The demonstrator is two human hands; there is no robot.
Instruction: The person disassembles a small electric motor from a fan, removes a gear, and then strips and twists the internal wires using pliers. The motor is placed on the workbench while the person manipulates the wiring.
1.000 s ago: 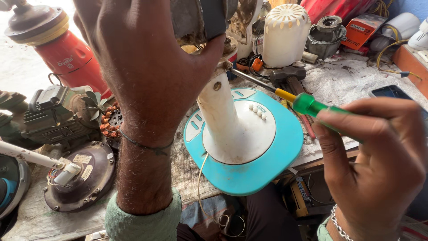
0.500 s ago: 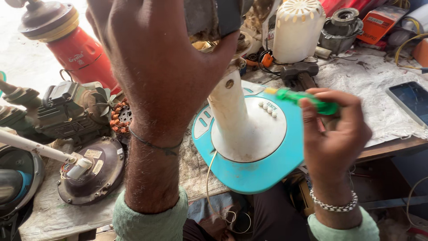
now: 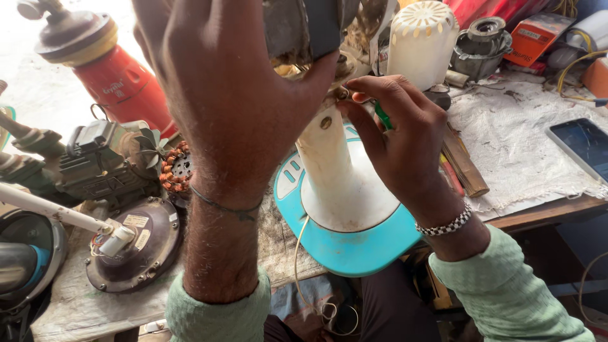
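While the left hand grips the dark motor housing at the top of the fan stand, fingers wrapped around it from the left, the right hand pinches a green screwdriver against the joint just under the housing; only a short piece of the green handle shows between thumb and fingers, and the tip is hidden. An orange box with a white label lies at the far right of the bench, behind a grey metal part. A red cylinder stands far left, white lettering on its side, a tan and grey cap on top. Pale rectangular stickers sit on the dark round motor plate at lower left, beside a white rod ending in a plug with coloured wires. The stand is a cream column, grimy, with a screw head partway up, rising from a cream dome set on a turquoise base with pale buttons at its left edge. The base rests on the bench's near edge, overhanging toward the person's lap; a white cord hangs from it. A white vented cover stands behind the right hand. A phone lies on white cloth to the right. A copper-wound stator sits left of the stand, next to a dark motor. A checked bracelet circles the right wrist; both sleeves are pale green.
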